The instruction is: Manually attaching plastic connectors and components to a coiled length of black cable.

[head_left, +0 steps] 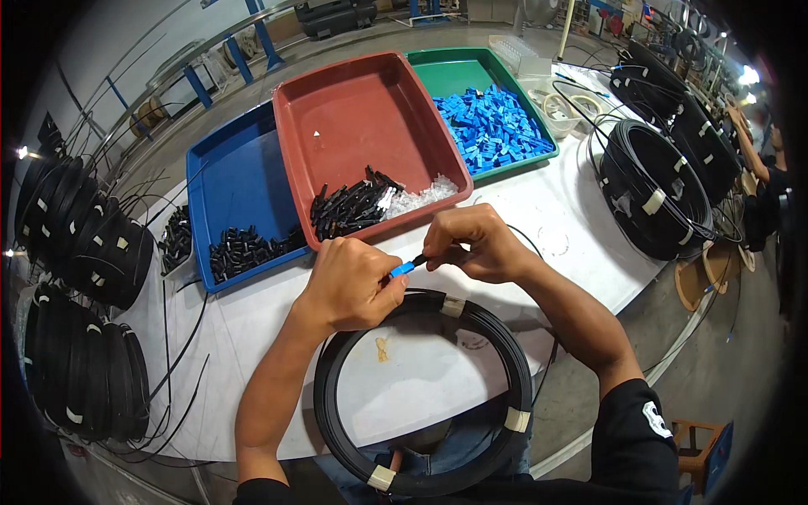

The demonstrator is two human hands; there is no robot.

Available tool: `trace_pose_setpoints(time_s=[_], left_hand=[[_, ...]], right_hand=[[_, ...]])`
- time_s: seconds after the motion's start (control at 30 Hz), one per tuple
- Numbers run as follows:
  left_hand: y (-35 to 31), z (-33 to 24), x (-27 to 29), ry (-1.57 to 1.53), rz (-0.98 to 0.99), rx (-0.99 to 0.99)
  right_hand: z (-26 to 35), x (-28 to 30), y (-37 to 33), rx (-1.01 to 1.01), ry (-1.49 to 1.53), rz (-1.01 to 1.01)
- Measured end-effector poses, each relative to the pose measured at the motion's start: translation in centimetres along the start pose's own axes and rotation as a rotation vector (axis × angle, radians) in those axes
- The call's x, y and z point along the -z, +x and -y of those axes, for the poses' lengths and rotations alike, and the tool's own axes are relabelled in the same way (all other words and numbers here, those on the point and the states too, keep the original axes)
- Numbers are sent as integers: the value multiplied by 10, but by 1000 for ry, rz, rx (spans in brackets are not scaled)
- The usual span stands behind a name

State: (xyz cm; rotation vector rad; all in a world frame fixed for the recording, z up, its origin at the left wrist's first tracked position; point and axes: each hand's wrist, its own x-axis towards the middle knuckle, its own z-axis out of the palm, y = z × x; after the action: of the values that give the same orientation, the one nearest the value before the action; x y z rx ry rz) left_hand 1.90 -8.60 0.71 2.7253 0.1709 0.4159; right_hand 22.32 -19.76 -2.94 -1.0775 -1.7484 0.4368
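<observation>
My left hand (358, 284) pinches a small blue plastic connector (402, 270) between thumb and fingers. Against its far right end sits a short black sleeve-like piece (418, 260), gripped by the closed fingertips of my right hand (478, 242). Both hands meet above the table, just over the far rim of a coil of black cable (523, 383) bound with pale tape. A thin black cable (528, 239) shows behind my right hand; whether it runs into the connector is hidden by my fingers.
Beyond my hands, a red tray (345, 101) holds black parts and clear pieces. It overlaps a blue tray (231, 172) of black parts and a green tray (446, 61) of blue connectors. Cable coils stand left (84, 362) and right (652, 185). Another person's arm (747, 143) shows far right.
</observation>
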Motion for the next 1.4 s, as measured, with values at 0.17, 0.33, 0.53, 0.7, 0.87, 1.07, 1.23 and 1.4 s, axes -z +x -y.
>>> trace_pose_setpoints(time_s=[0.17,0.33,0.53,0.7,0.87,1.07,1.23,1.4], left_hand=[[2,0,-13,81,-95,-163],[0,1,-31,42,-199,-227],[-1,0,-33,-108,-83,-103],[-1,-4,-32,-151,-69,-86],[1,15,-17,-115,-87,22],[-47,7,34,5,-275,164],[-131,-35,27,-9,-269,487],[-196,-99,-32,-172,-441,651]], right_hand=[[8,6,0,74,-37,8],[6,3,-2,124,-79,-12],[4,2,-4,140,-209,-57],[10,4,-4,151,-206,-2],[-3,12,0,-86,-155,113],[-5,31,-1,32,-339,216],[52,31,-55,-395,-328,-86],[116,-21,-140,-670,-425,-191]])
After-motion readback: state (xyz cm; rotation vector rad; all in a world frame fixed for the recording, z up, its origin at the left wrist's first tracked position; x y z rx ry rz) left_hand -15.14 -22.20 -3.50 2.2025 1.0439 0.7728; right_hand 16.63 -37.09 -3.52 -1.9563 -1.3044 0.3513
